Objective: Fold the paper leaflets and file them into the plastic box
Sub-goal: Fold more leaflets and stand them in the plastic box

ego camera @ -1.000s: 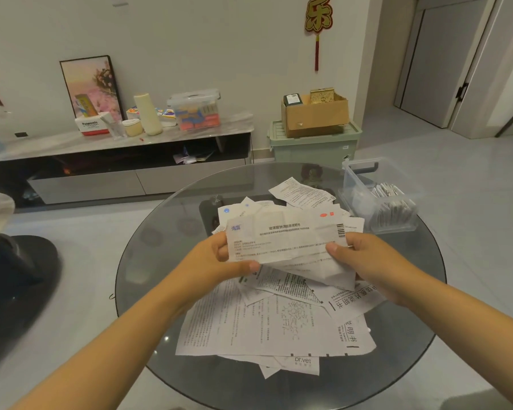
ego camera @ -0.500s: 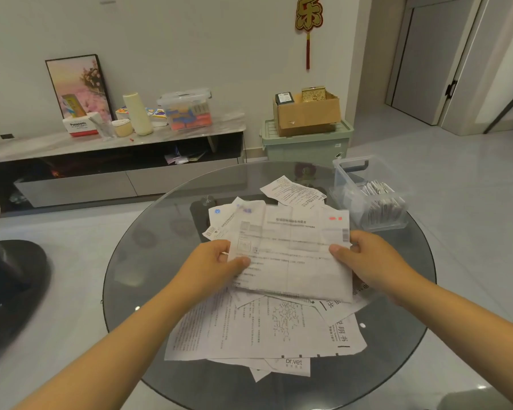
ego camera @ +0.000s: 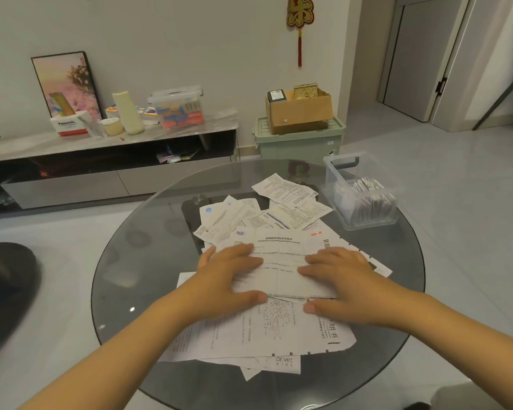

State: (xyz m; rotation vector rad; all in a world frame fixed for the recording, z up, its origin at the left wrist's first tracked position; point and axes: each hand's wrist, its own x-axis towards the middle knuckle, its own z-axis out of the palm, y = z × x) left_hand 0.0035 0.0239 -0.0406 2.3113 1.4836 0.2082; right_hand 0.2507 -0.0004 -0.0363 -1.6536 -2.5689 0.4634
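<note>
Soft, even indoor light, somewhat dim, with a cool grey cast. The glass bench (ego camera: 137, 261) shows small bright glints at lower left and faint reflections near its far rim. Shadows are weak. Wide-angle distortion bends the door frame (ego camera: 450, 69) at upper right. Fine print on the papers (ego camera: 279, 329) is slightly soft.

A round glass table (ego camera: 137, 261) carries everything. A loose heap of paper leaflets (ego camera: 279, 329) lies spread across its middle. A clear plastic box (ego camera: 360, 192) stands near its far right edge.
</note>
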